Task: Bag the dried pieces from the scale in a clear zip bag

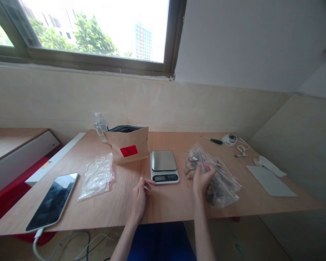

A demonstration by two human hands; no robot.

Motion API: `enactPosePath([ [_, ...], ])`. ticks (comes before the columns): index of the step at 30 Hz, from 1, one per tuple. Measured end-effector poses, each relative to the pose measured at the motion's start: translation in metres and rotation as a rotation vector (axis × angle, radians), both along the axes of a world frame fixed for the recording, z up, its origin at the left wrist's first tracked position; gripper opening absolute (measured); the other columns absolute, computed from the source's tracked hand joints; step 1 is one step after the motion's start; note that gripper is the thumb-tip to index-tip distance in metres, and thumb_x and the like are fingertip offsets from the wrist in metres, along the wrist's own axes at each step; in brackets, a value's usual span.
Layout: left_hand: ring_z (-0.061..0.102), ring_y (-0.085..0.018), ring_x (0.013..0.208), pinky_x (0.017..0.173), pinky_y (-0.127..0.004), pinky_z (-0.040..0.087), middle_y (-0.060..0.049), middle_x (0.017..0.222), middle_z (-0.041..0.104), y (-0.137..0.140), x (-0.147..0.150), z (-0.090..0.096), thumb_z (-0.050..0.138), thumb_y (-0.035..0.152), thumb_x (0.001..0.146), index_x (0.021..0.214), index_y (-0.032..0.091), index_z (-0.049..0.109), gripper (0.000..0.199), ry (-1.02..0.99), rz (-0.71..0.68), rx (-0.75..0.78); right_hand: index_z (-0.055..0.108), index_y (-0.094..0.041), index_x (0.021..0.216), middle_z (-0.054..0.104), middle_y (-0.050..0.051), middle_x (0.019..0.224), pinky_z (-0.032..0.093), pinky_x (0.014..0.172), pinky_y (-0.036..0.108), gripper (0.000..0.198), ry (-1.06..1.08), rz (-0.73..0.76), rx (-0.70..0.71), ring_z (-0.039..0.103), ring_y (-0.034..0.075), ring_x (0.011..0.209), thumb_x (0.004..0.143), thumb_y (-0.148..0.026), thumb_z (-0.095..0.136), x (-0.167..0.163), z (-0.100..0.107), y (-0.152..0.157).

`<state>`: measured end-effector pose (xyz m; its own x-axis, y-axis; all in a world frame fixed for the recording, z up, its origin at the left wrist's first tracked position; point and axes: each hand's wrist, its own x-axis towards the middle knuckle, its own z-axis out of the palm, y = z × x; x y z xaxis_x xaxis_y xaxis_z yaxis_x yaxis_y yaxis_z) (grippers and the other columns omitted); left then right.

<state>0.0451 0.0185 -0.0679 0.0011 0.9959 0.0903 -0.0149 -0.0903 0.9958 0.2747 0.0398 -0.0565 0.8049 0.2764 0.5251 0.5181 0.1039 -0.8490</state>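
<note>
My right hand (pixel 201 180) grips the top of a filled clear zip bag (pixel 198 159) that stands on a pile of filled zip bags (pixel 222 183) at the right of the wooden table (pixel 168 206). My left hand (pixel 140 197) hovers over the table just in front of a small digital scale (pixel 164 166), fingers loosely curled and holding nothing. Behind the scale stands an open brown paper pouch (pixel 128 145) with a red label.
Empty clear bags (pixel 97 175) lie left of the pouch. A phone (pixel 53 200) on a charging cable rests at the table's left front corner. A water bottle (pixel 100 126) stands at the back. A screwdriver (pixel 213 140), a round white device (pixel 229 138) and grey paper (pixel 270 180) are at the right.
</note>
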Motion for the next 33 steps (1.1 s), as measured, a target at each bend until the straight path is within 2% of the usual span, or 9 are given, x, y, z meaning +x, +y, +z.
enactPosePath([
  [4,0.058,-0.018,0.079,0.068,-0.028,0.046,-0.005,0.092,0.063,0.005,-0.017,0.027,0.046,0.048,0.090,0.099,0.021,0.063,0.033,0.182,0.275,0.228,0.042,-0.015,0.113,0.037,0.023,0.135,0.025,0.107,0.053,0.041,-0.239,0.041,-0.081,0.032,0.031,0.132,0.085,-0.039,0.056,-0.021,-0.002,-0.036],
  [10,0.049,-0.024,0.112,0.094,-0.037,0.039,-0.010,0.116,0.057,0.070,-0.048,0.120,0.053,0.043,0.087,0.113,0.018,0.058,0.036,0.471,0.827,0.563,0.048,-0.018,0.115,0.045,0.017,0.128,0.030,0.103,0.055,0.027,-0.289,0.340,-0.150,0.041,0.029,0.126,0.090,-0.029,0.049,-0.071,0.002,-0.076],
  [13,0.047,-0.028,0.121,0.103,-0.043,0.030,-0.012,0.125,0.055,0.110,-0.060,0.153,0.057,0.040,0.085,0.117,0.018,0.058,0.039,0.644,0.887,0.541,0.050,-0.020,0.115,0.046,0.015,0.130,0.033,0.104,0.052,0.024,-0.293,0.517,-0.186,0.041,0.027,0.127,0.092,-0.026,0.045,-0.091,0.015,-0.077],
  [15,0.050,-0.032,0.118,0.103,-0.048,0.029,-0.015,0.121,0.060,0.125,-0.065,0.162,0.059,0.041,0.082,0.113,0.016,0.060,0.040,0.728,0.774,0.414,0.047,-0.022,0.123,0.045,0.014,0.133,0.036,0.104,0.050,0.031,-0.304,0.636,-0.192,0.041,0.026,0.129,0.092,-0.024,0.045,-0.101,0.029,-0.075],
  [18,0.060,-0.028,0.105,0.099,-0.047,0.035,-0.011,0.108,0.068,0.119,-0.070,0.161,0.058,0.043,0.082,0.109,0.016,0.062,0.038,0.684,0.598,0.296,0.037,-0.025,0.137,0.040,0.011,0.143,0.037,0.107,0.045,0.046,-0.397,0.822,-0.233,0.037,0.024,0.134,0.092,-0.024,0.046,-0.110,0.051,-0.073],
  [21,0.065,-0.023,0.097,0.088,-0.035,0.044,-0.004,0.099,0.072,0.088,-0.072,0.152,0.060,0.038,0.079,0.100,0.021,0.067,0.028,0.615,0.484,0.319,0.024,-0.027,0.147,0.032,0.007,0.151,0.036,0.110,0.042,0.058,-0.528,0.956,-0.286,0.029,0.023,0.139,0.093,-0.026,0.046,-0.117,0.070,-0.068],
  [26,0.070,-0.021,0.081,0.070,-0.027,0.049,0.001,0.082,0.074,0.041,-0.073,0.132,0.062,0.045,0.076,0.086,0.027,0.072,0.023,0.601,0.341,0.226,0.012,-0.017,0.151,0.025,0.010,0.154,0.031,0.113,0.043,0.064,-0.870,0.921,-0.300,0.019,0.024,0.143,0.096,-0.031,0.041,-0.137,0.081,-0.056],
  [30,0.071,-0.019,0.079,0.071,-0.026,0.050,0.003,0.083,0.075,0.031,-0.073,0.118,0.063,0.045,0.076,0.087,0.029,0.073,0.022,0.544,0.351,0.242,0.029,-0.001,0.144,0.035,0.018,0.149,0.034,0.112,0.039,0.058,-1.053,0.800,-0.342,0.027,0.026,0.141,0.097,-0.033,0.039,-0.154,0.074,-0.053],
  [33,0.071,-0.017,0.078,0.068,-0.023,0.050,0.005,0.080,0.075,0.029,-0.072,0.107,0.065,0.043,0.077,0.089,0.031,0.073,0.019,0.517,0.381,0.279,0.054,-0.004,0.128,0.058,0.013,0.131,0.035,0.112,0.035,0.041,-1.031,0.834,-0.332,0.045,0.021,0.129,0.098,-0.023,0.034,-0.157,0.075,-0.050],
])
